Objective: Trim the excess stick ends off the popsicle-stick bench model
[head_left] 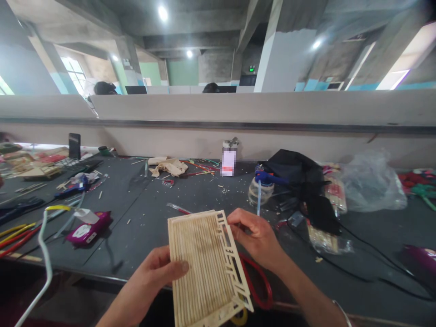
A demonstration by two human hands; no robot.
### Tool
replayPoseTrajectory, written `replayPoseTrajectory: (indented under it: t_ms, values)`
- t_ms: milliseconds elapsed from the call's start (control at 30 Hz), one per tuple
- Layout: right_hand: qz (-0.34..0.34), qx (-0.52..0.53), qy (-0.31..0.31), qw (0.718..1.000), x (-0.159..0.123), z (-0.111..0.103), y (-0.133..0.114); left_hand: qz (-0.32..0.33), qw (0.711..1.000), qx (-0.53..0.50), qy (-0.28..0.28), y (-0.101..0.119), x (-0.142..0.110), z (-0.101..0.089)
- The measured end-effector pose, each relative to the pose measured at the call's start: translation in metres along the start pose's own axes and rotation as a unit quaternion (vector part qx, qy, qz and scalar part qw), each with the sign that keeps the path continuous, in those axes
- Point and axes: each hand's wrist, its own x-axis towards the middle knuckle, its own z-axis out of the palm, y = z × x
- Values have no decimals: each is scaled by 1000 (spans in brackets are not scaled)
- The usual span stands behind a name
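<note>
A panel of thin wooden sticks (199, 259) laid side by side is held up tilted over the table's front edge. Along its right side runs a wooden lattice strip (235, 259) with gaps in it. My left hand (155, 277) grips the panel's left edge, thumb on the front and the other fingers hidden behind. At the upper right edge, my right hand (255, 234) is closed with its fingertips against the lattice strip; anything small between them is hidden. Below that hand hangs a loop of red cord (265, 286).
A blue glue gun (269, 177) rests on a clear jar (260, 193) behind my right hand. A black bag (296, 172), stick packs (335, 193) and a plastic bag (371, 181) lie right. Left are a purple power strip (89, 229), a white cable (44, 254) and an upright phone (74, 146).
</note>
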Motion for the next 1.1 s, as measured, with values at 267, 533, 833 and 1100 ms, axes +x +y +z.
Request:
replayPoseTrajectory:
  t_ms: [267, 533, 833, 1100]
  values:
    - [153, 273, 271, 910, -10, 0, 18, 5, 989, -90, 121, -3, 11, -9]
    - [185, 180, 60, 964, -21, 7, 4, 8, 984, -134, 117, -7, 18, -12]
    - [208, 246, -79, 943, -16, 14, 0, -28, 989, -108, 102, -6, 9, -13]
    - [227, 312, 57, 921, -19, 15, 7, -1, 978, -152, 142, -8, 14, -17]
